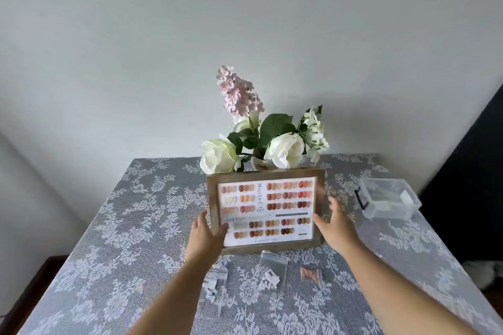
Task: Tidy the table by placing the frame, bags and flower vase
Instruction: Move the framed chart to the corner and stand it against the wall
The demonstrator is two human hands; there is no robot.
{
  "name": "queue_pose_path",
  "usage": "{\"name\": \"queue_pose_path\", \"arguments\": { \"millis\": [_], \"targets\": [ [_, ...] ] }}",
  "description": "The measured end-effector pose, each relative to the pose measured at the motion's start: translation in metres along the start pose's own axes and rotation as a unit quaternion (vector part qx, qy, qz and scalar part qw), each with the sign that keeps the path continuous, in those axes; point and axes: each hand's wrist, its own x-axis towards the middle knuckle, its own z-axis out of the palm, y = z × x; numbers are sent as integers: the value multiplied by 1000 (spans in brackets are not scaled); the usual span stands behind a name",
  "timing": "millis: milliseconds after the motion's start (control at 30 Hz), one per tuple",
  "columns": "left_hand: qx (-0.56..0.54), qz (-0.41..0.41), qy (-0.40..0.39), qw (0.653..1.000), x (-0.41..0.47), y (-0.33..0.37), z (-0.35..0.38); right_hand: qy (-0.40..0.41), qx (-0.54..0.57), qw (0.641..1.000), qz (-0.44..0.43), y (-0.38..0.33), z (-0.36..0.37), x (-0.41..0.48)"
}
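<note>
- Two hands meet one wooden frame (266, 209) at the middle of the table (114, 239), where it stands tilted back, its lower edge on the lace cloth, just in front of the flower vase (260, 162).
- I have my left hand (206, 236) on the frame's lower left corner, thumb laid over the front; my right hand (335, 226) flanks the right edge, fingers spread. Whether that hand has closed on the wood, I cannot tell.
- Rough grey-brown wood borders a glossy chart of nail colours. I judge it stiff and fairly light, with a glazed face that could crack or smear, so the side rails are the places to hold, one hand to each.
- Three small clear bags (273, 272) lie flat near me on the cloth: thin, limp, slippery film, best pinched at an edge.
- White roses and a pink spray crowd the vase; top-heavy, I judge, and best taken low on its body.
- At far right sits a clear plastic box (389, 200), rigid, with a dark latch.
</note>
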Motion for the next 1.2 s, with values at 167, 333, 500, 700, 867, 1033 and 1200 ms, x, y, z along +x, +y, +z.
{"name": "queue_pose_path", "arguments": {
  "millis": [167, 333, 500, 700, 867, 1033, 1200],
  "targets": [
    [-119, -34, 15, 992, 26, -4, 11, -34, 64, 996, 45, 6, 21, 19],
    [-115, -36, 64, 991, 31, -5, 12, 60, 50, 997, 9, 6, 26, 23],
    [-122, -29, 61, 990, 12, -9, 0, 63, 23, 997, -41, 2, 17, 10],
    [-137, -53, 118, 982, -17, -24, -39, 39, 36, 990, -129, -28, 15, -16],
    [-143, -91, 196, 966, -43, -54, -79, -20, 52, 984, -169, -63, 44, -39],
    [-164, -119, 242, 949, -48, -91, -123, -55, 83, 973, -209, -111, 80, -54],
    [-168, -123, 282, 936, -12, -130, -170, -57, 97, 969, -220, -169, 131, -56]
  ]
}}
